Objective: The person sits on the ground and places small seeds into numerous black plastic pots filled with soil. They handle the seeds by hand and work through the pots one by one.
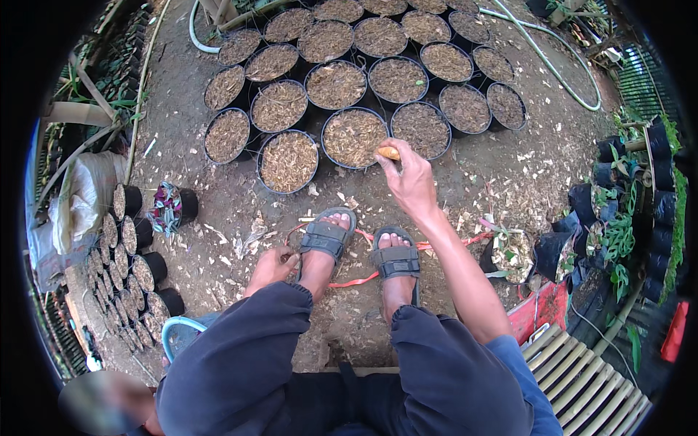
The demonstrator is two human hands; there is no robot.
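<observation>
My right hand (410,177) holds a small orange-brown piece (389,153), perhaps a root or bulb, between thumb and fingers. It is raised in front of the right edge of a round black pot (354,137) filled with brown chopped plant matter. Another filled pot (288,162) stands left of that one, and a third (420,129) is behind the hand to the right. My left hand (274,268) hangs low beside my left sandal (327,235), its fingers curled; whether anything lies between the fingertips cannot be told.
More filled pots (334,84) stand in rows ahead. Many smaller filled pots (144,273) and a plant with purple leaves (166,207) are at the left. A red plastic strap (354,282) lies around my feet. A bamboo slat bench (586,376) is at lower right; another person (150,417) is at lower left.
</observation>
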